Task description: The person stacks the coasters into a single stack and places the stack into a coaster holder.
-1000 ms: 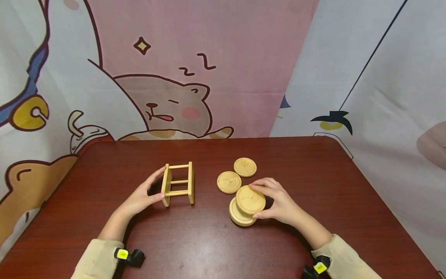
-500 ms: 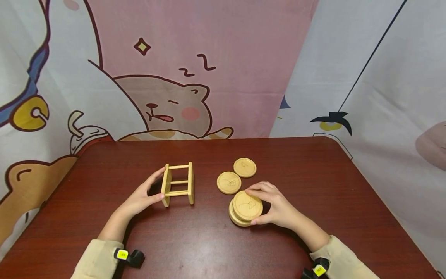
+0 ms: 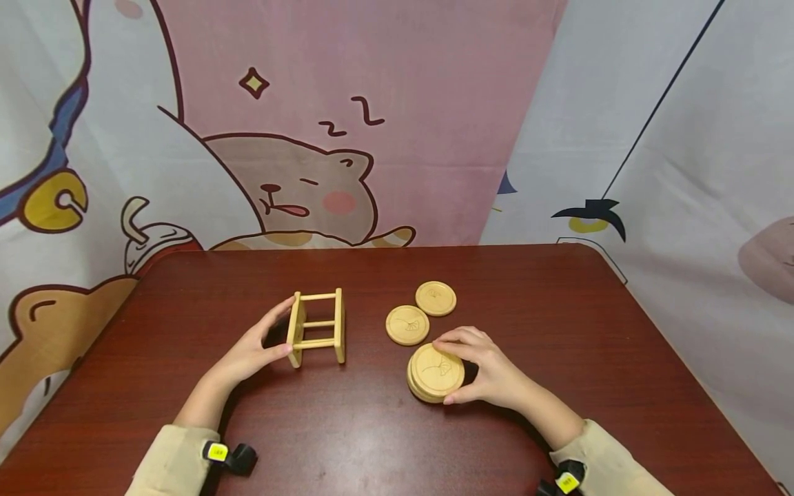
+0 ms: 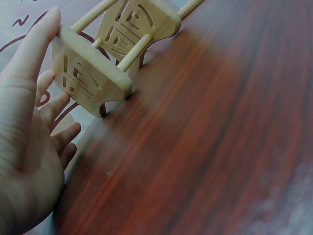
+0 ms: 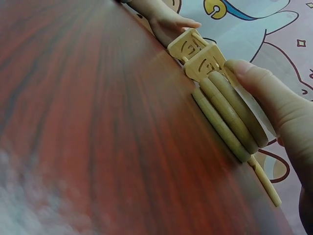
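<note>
In the head view my left hand (image 3: 248, 355) holds a pale wooden coaster rack (image 3: 339, 331) by its left side panel, thumb at the near end and a finger at the far end. Two cut-out panels joined by thin rods make up the rack, seen close in the left wrist view. To the right, my right hand (image 3: 496, 368) pinches the edge of a round wooden coaster (image 3: 437, 370) engraved with a leaf sprig. This coaster lies on top of a stack; the right wrist view shows three layers, with lower coasters (image 5: 220, 127) slightly offset beneath it.
Two loose coasters, a nearer one (image 3: 407, 325) and a farther one (image 3: 436, 298), lie flat just beyond the stack. Everything rests on a dark red-brown wooden table (image 3: 347, 441). A printed cartoon cloth (image 3: 434, 103) hangs behind the table's far edge.
My right hand has moved left and slightly nearer, bringing the held coaster from an overhanging position to nearly line up over the stack. The left hand and the rack have stayed still.
</note>
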`<action>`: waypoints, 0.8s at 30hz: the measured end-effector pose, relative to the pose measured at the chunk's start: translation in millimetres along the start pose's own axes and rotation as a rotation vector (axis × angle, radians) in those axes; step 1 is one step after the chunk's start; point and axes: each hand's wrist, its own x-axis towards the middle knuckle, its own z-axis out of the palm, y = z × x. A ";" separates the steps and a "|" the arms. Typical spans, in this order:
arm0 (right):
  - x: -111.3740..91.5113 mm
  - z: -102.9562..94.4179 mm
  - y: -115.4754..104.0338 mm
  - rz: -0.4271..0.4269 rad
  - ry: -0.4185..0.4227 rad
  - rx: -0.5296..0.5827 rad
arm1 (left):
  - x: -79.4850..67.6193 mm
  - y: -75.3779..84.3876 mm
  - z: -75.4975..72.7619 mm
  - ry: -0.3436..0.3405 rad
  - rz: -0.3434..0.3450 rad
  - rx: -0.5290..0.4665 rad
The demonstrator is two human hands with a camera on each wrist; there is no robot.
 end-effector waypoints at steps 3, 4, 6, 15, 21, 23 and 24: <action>0.4 0.4 -0.4 -0.004 -0.006 -0.005 | 0.0 0.5 0.1 0.001 -0.001 0.001; 0.5 0.5 -0.6 -0.003 -0.009 -0.006 | 0.0 0.6 0.2 0.001 -0.001 0.002; 0.6 0.9 -0.6 -0.004 -0.014 -0.010 | 0.0 1.2 0.2 0.001 0.001 0.004; 1.1 3.0 1.5 -0.018 -0.019 -0.020 | 0.5 4.7 0.1 0.004 -0.001 0.017; 0.1 2.3 0.8 0.023 -0.049 -0.010 | 0.6 6.6 0.2 0.000 0.012 0.022; -0.4 1.8 0.5 0.040 -0.061 -0.005 | 0.5 7.0 0.2 -0.001 0.012 0.023; -0.5 1.8 0.4 0.045 -0.065 -0.005 | 0.4 7.0 0.3 -0.001 0.011 0.023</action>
